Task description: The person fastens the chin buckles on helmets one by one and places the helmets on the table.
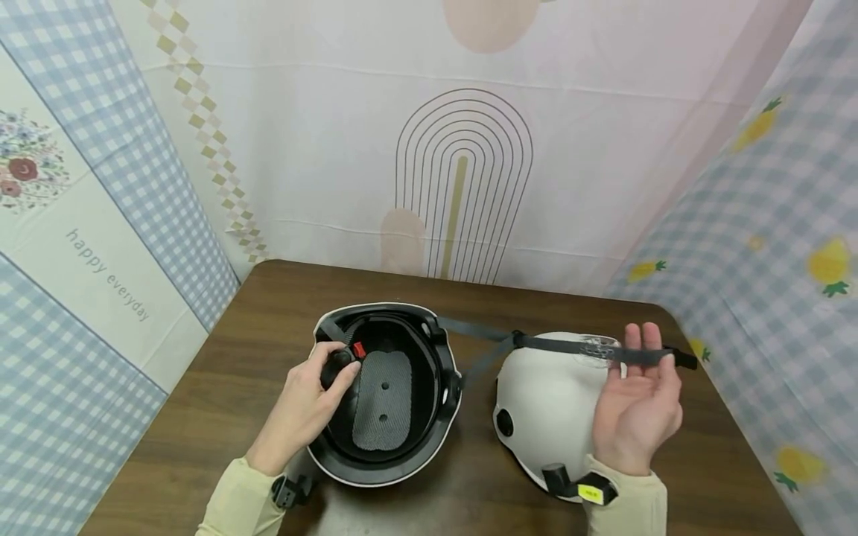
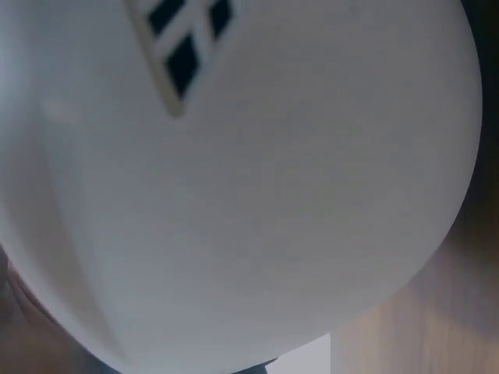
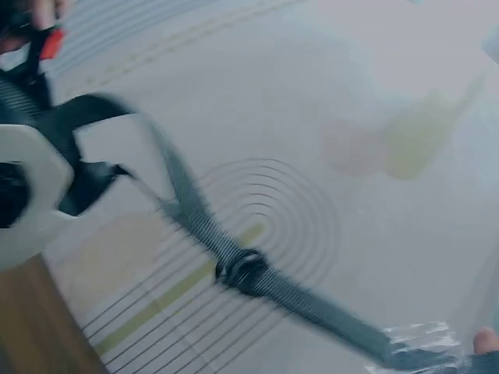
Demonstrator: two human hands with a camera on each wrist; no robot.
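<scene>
An upturned white helmet (image 1: pixel 385 476) with a black lining and a grey mesh pad (image 1: pixel 382 402) lies on the table, its shell filling the left wrist view. At its left rim, my left hand (image 1: pixel 304 406) grips a black strap piece with a red part (image 1: pixel 359 350), partly hidden by the fingers. My right hand (image 1: pixel 633 420), palm up, pinches the end of the helmet's dark grey chin strap (image 1: pixel 556 344) under the thumb. The strap stretches rightward from the helmet, with a black slider (image 3: pixel 242 271) and clear plastic wrap (image 3: pixel 421 347) along it.
A second white helmet (image 1: pixel 546 406), shell up, sits beneath the strap beside my right wrist. The brown wooden table (image 1: pixel 221 417) has its back edge against a patterned cloth (image 1: pixel 322 149). More checked cloth hangs at both sides.
</scene>
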